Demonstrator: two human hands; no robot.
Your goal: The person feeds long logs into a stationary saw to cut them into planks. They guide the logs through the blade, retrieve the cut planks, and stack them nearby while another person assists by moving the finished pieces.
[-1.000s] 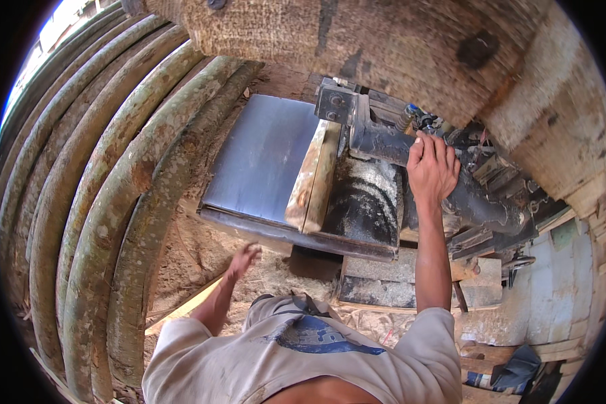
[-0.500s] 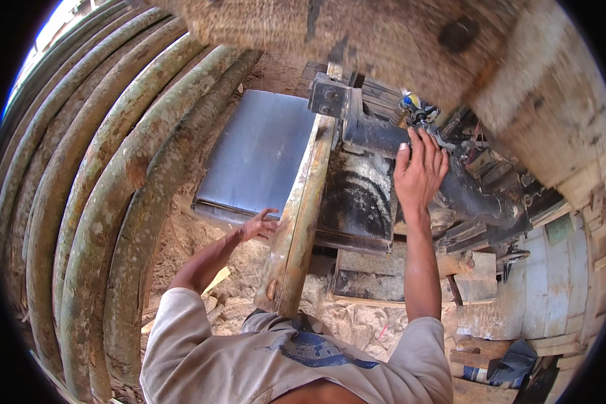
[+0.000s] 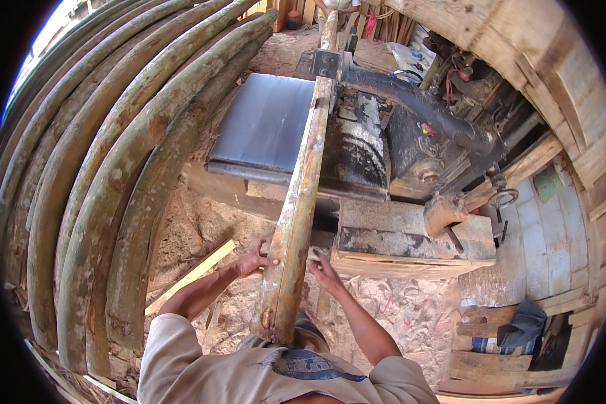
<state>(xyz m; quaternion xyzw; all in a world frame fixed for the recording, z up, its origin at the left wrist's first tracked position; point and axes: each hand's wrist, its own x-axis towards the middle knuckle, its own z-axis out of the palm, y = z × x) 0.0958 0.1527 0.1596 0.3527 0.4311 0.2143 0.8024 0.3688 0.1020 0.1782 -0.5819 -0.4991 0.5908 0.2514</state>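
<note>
A long, bark-covered log (image 3: 291,222) with a lengthwise line along its top runs from near my waist to the sawing machine's metal table (image 3: 262,121). My left hand (image 3: 253,261) grips its left side near the close end, thumb against the bark and other fingers partly hidden beneath. On the opposite side, my right hand (image 3: 324,273) is closed at the log's right edge, some fingertips out of sight. Beyond the log's far end stands the machine's dark guide block (image 3: 326,62). A dark, dusty plate (image 3: 353,155) lies right of the log.
Several long logs (image 3: 124,182) are stacked along the left. A thick dark pipe (image 3: 417,101) and a handwheel (image 3: 505,196) are at the right, above a squared timber block (image 3: 411,236). Another person (image 3: 343,7) stands at the far end. Sawdust (image 3: 384,303) covers the ground.
My right hand has left the machine's pipe and come down to the log's right side. My left hand has moved nearer along the log. The view has shifted, bringing the other person in.
</note>
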